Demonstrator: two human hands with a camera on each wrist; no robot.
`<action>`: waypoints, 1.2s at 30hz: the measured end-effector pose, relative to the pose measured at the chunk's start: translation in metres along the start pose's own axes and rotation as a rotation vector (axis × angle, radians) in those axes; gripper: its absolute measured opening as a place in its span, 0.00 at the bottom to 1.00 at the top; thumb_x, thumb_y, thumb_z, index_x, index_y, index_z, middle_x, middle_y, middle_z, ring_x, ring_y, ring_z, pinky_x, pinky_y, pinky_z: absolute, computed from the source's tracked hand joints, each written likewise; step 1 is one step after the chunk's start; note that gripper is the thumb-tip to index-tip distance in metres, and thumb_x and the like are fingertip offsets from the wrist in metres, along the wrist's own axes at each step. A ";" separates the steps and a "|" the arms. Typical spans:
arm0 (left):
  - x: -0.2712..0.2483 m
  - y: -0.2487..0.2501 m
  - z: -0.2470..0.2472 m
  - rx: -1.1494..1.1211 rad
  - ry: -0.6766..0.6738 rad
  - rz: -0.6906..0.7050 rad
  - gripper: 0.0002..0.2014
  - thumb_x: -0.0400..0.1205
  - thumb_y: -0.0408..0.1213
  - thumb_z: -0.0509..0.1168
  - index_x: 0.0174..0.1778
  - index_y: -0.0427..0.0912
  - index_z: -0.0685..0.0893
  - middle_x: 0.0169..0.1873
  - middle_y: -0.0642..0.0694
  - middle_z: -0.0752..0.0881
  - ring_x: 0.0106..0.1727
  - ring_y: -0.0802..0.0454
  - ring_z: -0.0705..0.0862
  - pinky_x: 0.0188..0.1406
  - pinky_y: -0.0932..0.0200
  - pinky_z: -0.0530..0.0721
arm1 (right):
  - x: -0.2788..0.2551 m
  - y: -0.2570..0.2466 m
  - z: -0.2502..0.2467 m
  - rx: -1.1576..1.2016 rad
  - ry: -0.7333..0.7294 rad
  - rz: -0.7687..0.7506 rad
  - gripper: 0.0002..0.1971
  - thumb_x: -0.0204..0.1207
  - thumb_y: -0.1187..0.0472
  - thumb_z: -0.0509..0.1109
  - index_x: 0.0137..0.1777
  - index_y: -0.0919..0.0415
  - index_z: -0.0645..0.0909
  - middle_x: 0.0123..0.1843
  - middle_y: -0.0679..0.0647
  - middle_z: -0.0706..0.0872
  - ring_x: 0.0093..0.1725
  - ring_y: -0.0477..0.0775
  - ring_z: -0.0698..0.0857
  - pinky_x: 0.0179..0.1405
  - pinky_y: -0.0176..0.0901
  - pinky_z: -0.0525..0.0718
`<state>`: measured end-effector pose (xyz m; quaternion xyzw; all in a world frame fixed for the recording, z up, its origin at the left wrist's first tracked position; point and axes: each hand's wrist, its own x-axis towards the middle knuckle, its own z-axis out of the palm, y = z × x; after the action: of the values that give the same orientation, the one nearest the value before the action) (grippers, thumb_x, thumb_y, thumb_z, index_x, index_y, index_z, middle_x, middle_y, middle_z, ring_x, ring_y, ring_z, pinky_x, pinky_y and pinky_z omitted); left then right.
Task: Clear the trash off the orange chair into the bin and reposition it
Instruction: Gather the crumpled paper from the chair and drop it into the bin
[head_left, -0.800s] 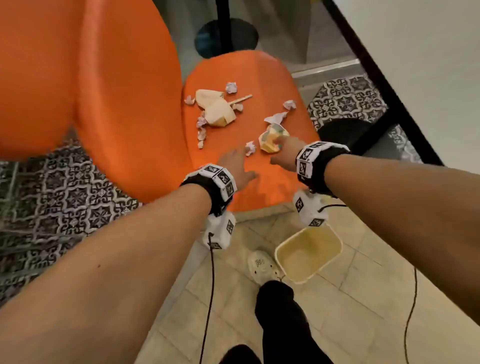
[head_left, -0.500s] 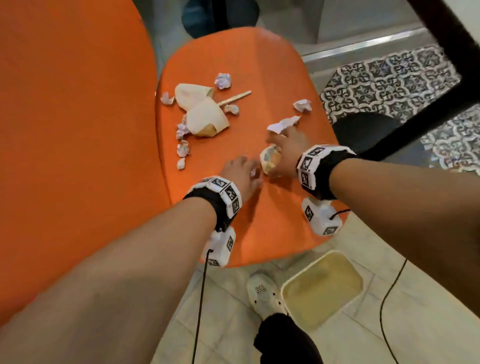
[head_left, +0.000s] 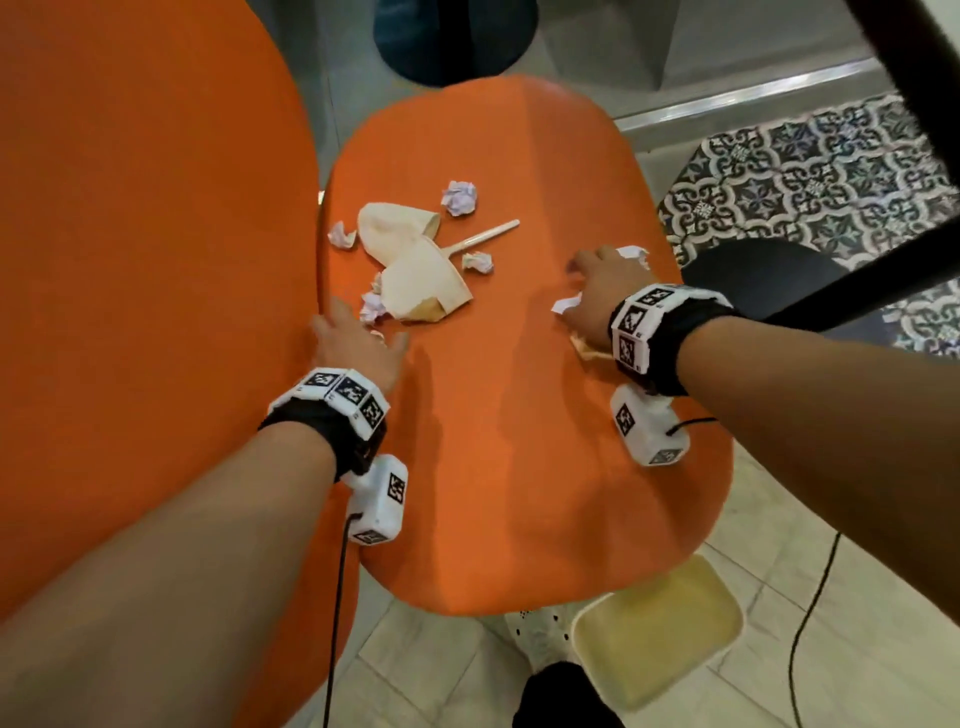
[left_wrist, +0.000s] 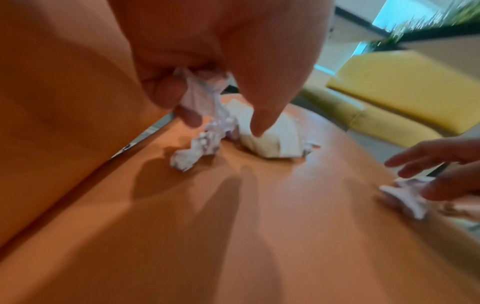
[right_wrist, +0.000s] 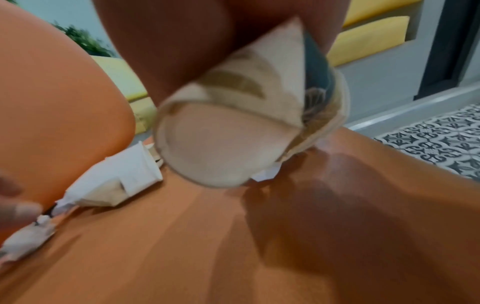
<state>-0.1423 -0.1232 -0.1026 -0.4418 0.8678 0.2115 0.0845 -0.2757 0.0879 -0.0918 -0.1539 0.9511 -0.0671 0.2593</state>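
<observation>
i'm gripping a crushed paper cup (right_wrist: 249, 115) in my right hand (head_left: 597, 291) and pinching crumpled paper (left_wrist: 205, 96) in my left hand (head_left: 353, 348) over the orange chair (head_left: 519, 441).

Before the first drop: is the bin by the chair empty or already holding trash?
Empty, as far as it shows. The bin on the floor shows a bare yellowish inside in the head view; the chair seat hides one corner.

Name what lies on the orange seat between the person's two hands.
Only bare orange seat lies between the left hand and the right hand; the head view shows it. The crushed cups lie farther back.
</observation>
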 end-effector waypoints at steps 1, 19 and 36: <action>0.000 -0.004 0.006 0.044 -0.083 -0.072 0.38 0.75 0.50 0.70 0.75 0.36 0.62 0.71 0.33 0.67 0.63 0.30 0.78 0.57 0.42 0.78 | 0.006 0.000 0.004 -0.036 -0.065 0.018 0.25 0.78 0.49 0.67 0.73 0.55 0.71 0.72 0.60 0.72 0.71 0.68 0.74 0.67 0.59 0.76; 0.036 -0.006 -0.008 -0.037 0.009 -0.052 0.16 0.85 0.40 0.56 0.63 0.32 0.74 0.58 0.29 0.84 0.58 0.32 0.83 0.42 0.49 0.72 | 0.032 0.009 -0.029 -0.055 -0.039 0.183 0.22 0.79 0.61 0.68 0.72 0.66 0.73 0.72 0.68 0.76 0.70 0.70 0.76 0.64 0.58 0.76; 0.051 -0.008 0.008 -0.224 0.057 -0.098 0.17 0.82 0.37 0.57 0.67 0.38 0.69 0.50 0.33 0.86 0.44 0.36 0.84 0.36 0.52 0.72 | 0.068 -0.085 -0.010 -0.062 -0.037 -0.150 0.16 0.85 0.46 0.55 0.62 0.54 0.77 0.60 0.57 0.85 0.52 0.62 0.83 0.40 0.46 0.70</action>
<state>-0.1667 -0.1606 -0.1293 -0.4960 0.8182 0.2900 0.0203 -0.3142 -0.0139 -0.0981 -0.2337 0.9335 -0.0541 0.2664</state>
